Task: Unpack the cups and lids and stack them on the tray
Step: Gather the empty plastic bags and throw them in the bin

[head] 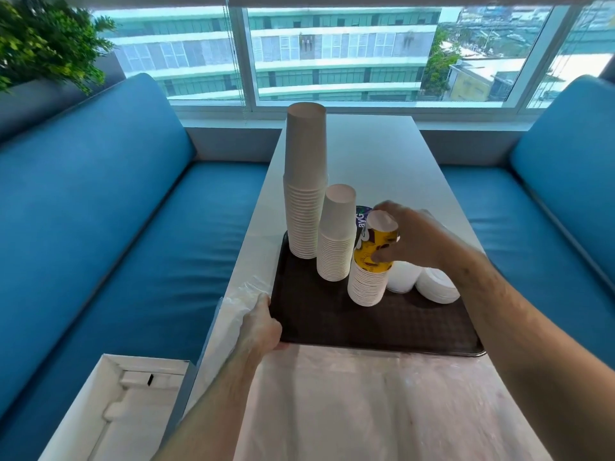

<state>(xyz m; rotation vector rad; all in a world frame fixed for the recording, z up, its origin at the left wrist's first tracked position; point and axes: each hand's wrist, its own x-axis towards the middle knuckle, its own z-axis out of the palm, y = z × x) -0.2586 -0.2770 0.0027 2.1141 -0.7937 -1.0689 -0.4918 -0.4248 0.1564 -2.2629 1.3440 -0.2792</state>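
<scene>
Brown tray [332,327] on the white table [366,154] carries three inverted cup stacks.
Your right hand [419,237] grips the yellow printed stack [371,271], nearest you; white lids [432,284] lie just beside it. Your left hand [259,327] grips the tray's near-left edge, beside clear plastic wrap [239,294].

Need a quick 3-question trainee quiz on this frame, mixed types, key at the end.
1. True or false: the right hand grips the printed cups on top of the shortest stack.
2. Which part of the tray does the left hand hold? A) far edge B) near-left corner C) right edge
3. Fill in: the white lids lie on the tray to the ___ of the shortest stack.

Key: 1 true; 2 B; 3 right.
</scene>
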